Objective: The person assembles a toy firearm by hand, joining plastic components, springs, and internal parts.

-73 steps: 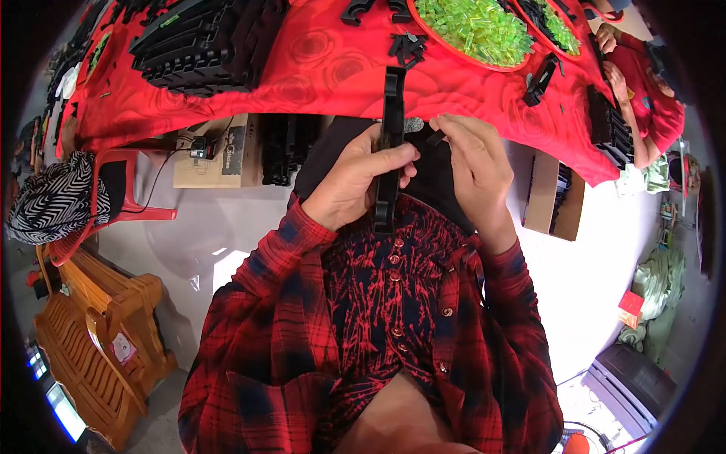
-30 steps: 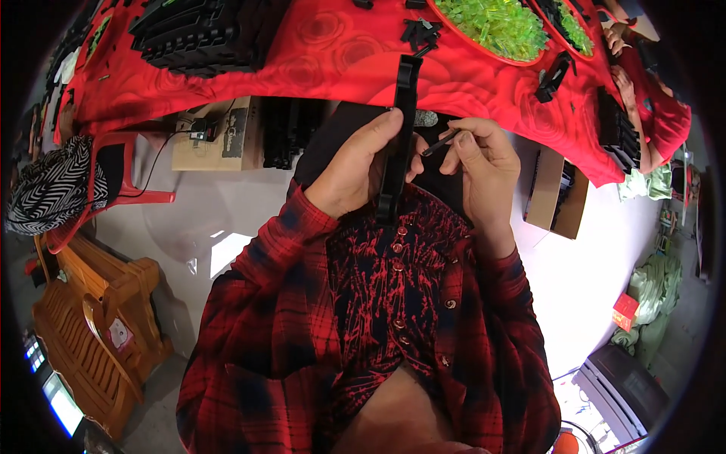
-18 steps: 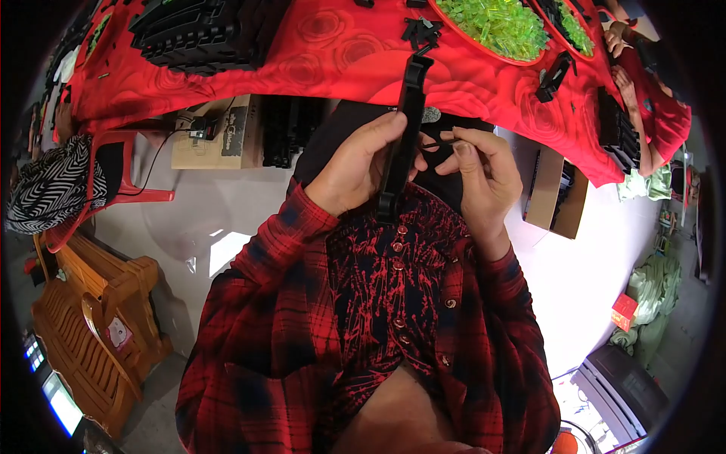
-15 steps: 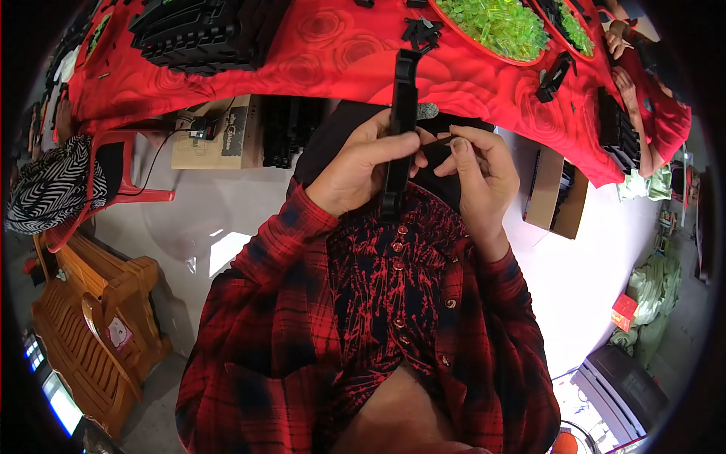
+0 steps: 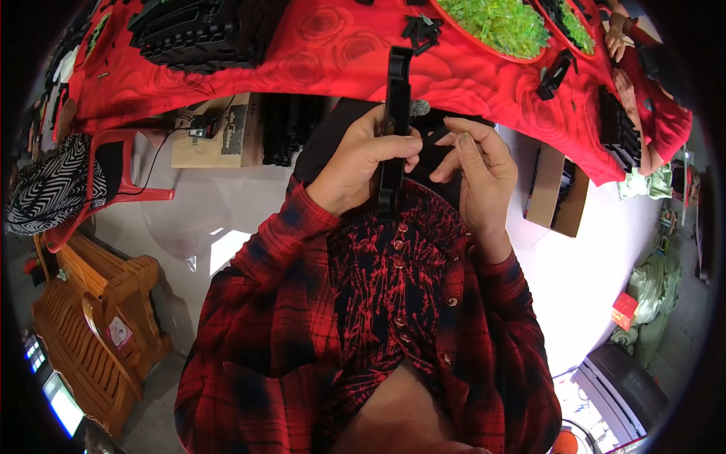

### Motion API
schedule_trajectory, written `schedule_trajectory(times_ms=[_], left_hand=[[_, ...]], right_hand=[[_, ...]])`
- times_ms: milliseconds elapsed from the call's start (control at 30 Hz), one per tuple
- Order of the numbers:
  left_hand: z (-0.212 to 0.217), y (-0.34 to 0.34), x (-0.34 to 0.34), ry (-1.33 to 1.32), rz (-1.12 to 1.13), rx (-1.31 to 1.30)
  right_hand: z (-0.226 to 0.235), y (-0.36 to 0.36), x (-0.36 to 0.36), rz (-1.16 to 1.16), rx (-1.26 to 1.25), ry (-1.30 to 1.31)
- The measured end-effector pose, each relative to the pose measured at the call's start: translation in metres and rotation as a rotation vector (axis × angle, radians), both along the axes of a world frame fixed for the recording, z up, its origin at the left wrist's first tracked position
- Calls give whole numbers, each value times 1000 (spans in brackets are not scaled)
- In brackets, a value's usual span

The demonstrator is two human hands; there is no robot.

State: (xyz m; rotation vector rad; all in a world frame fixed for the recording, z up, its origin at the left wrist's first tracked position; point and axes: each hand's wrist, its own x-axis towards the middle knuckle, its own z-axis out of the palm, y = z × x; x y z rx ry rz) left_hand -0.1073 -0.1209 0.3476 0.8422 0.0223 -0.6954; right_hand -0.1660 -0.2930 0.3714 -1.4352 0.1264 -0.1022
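Observation:
My left hand (image 5: 359,155) is closed round the middle of a long, narrow black plastic part (image 5: 395,113), held upright in front of my chest. Its thumb lies across the part, whose raised ends stick out above and below the hand. Just right of it, my right hand (image 5: 484,163) has thumb and index finger near each other at a small black plastic piece (image 5: 435,135). That piece spans the narrow space between the two hands; its left end is close to my left fingertips, and its exact shape is hard to make out against the dark cloth.
A table with a red rose-patterned cloth (image 5: 333,68) bears stacked black parts (image 5: 204,34), loose black pieces (image 5: 420,34) and a red tray (image 5: 529,59) of green-yellow clear pieces. Cardboard boxes (image 5: 227,144) stand below. A co-worker's arm (image 5: 628,94) is at right.
The long black part has shifted slightly left and up with my left hand. My right fingers have loosened from a tight pinch, and the small piece sits a little higher.

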Motion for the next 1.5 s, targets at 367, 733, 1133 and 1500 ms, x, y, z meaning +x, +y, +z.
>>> schedule_trajectory(times_ms=[367, 733, 1133, 1500], left_hand=[[-12, -1, 2, 150, -44, -136], [-7, 1, 6, 129, -88, -177], [-9, -5, -1, -87, -73, 102], [-16, -1, 1, 103, -101, -187]], right_hand=[[-8, 8, 2, 50, 50, 36], [20, -15, 7, 93, -306, 142], [18, -13, 4, 238, -569, 128], [-2, -11, 10, 19, -207, 73]])
